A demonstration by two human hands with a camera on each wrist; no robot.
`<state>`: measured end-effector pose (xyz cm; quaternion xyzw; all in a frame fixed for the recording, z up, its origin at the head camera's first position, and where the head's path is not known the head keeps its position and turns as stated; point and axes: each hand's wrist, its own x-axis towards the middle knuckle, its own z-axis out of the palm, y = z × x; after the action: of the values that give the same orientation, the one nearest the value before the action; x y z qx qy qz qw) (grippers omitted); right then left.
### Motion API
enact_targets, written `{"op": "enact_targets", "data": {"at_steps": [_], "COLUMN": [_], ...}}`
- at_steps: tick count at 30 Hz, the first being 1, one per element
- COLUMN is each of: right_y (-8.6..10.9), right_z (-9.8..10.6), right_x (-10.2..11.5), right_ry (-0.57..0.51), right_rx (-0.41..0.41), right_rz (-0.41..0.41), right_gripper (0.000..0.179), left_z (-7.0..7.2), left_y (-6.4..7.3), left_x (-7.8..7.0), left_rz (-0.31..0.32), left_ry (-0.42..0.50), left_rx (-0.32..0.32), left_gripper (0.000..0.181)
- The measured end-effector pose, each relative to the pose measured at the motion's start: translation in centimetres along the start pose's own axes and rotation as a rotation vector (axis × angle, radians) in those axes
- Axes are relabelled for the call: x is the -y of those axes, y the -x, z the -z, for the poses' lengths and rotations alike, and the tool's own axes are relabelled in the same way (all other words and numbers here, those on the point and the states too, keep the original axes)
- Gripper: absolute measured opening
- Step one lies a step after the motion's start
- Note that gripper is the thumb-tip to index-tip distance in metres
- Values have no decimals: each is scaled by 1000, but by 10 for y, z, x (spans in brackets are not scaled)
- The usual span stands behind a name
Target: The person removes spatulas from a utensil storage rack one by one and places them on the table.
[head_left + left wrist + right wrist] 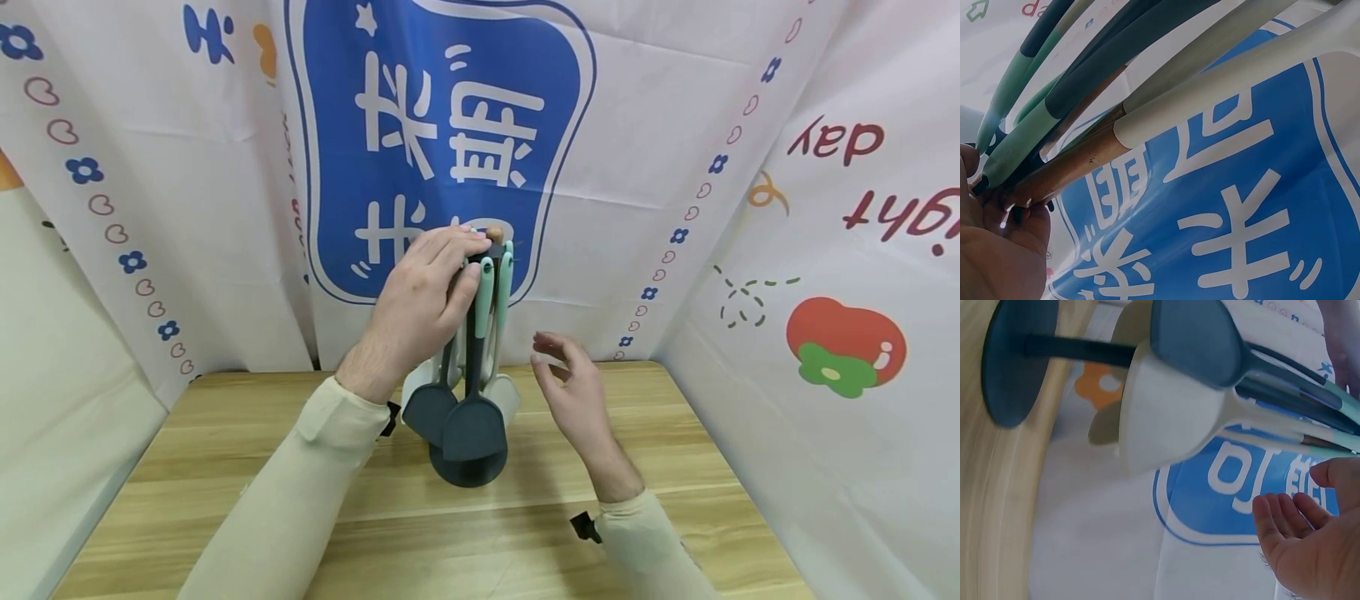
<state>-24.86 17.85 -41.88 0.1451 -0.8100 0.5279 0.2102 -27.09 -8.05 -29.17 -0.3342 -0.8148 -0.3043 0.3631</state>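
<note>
A utensil stand (467, 477) with a round dark base stands upright on the table, hung with several kitchen utensils. A dark spatula (475, 432) with a mint handle faces the head camera; another dark utensil (428, 411) hangs to its left, and a cream one (507, 397) shows behind on the right. My left hand (420, 292) grips the top of the stand, its thumb beside a mint handle end. In the left wrist view, a wooden handle (1072, 170) also reaches those fingers. My right hand (579, 392) hovers right of the stand, fingers loosely bent, holding nothing.
The wood-grain table (600, 533) ends at a printed cloth backdrop (637, 125) close behind the stand. Another cloth side wall (840, 467) rises along the right edge. A small black piece (585, 527) sits at the right cuff.
</note>
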Motion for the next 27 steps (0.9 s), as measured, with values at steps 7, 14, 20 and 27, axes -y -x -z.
{"op": "enact_targets", "data": {"at_steps": [7, 14, 20, 27], "right_y": [0, -1, -3, -2], "right_z": [-17, -32, -42, -46], "right_x": [7, 13, 15, 17], "right_ry": [-196, -279, -309, -282], "right_rx": [17, 38, 36, 28], "right_rz": [-107, -133, -124, -106], "right_gripper": [38, 40, 38, 28], "left_z": [0, -1, -1, -3], "left_y": [0, 1, 0, -1], "left_x": [0, 1, 0, 0], "left_rz": [11, 9, 8, 17], "left_ry": [-7, -3, 0, -1], "left_rx": [0, -10, -11, -2], "left_gripper": [42, 42, 42, 42]}}
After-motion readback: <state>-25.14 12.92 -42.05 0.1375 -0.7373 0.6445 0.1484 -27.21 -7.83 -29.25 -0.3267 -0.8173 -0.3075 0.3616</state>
